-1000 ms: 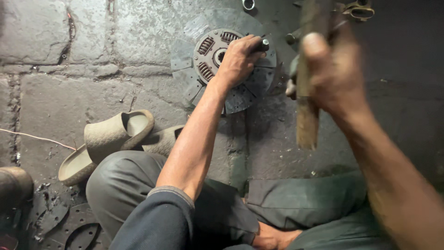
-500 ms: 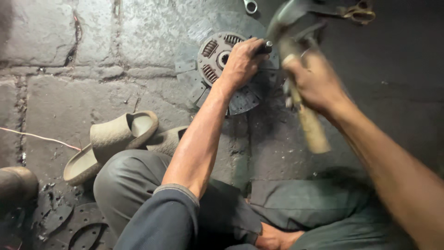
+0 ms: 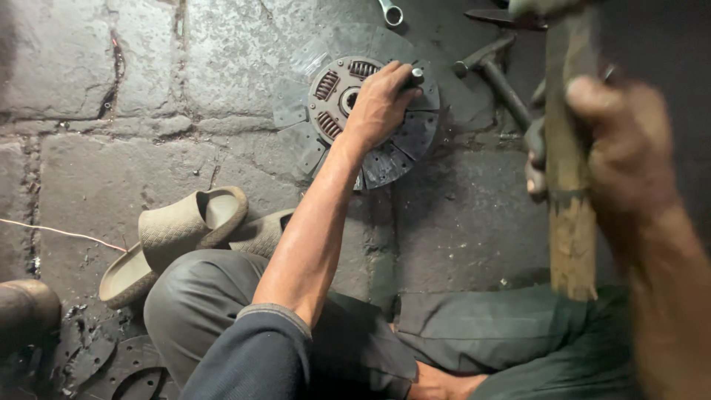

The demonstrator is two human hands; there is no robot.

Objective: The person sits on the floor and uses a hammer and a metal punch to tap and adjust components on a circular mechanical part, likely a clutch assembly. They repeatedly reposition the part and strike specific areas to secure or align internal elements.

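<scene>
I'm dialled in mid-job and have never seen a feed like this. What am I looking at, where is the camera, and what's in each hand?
There is no machine here: the camera sits on a person's head and looks down at their own arms and crossed legs on a stone floor. The left hand presses a short metal punch against a round metal disc with springs that lies flat on the floor. The right hand, blurred and close to the camera, grips the wooden handle of a hammer raised above the work. Beside the disc lie another hammer and a spanner. A pair of beige sandals sits by the left knee.
</scene>
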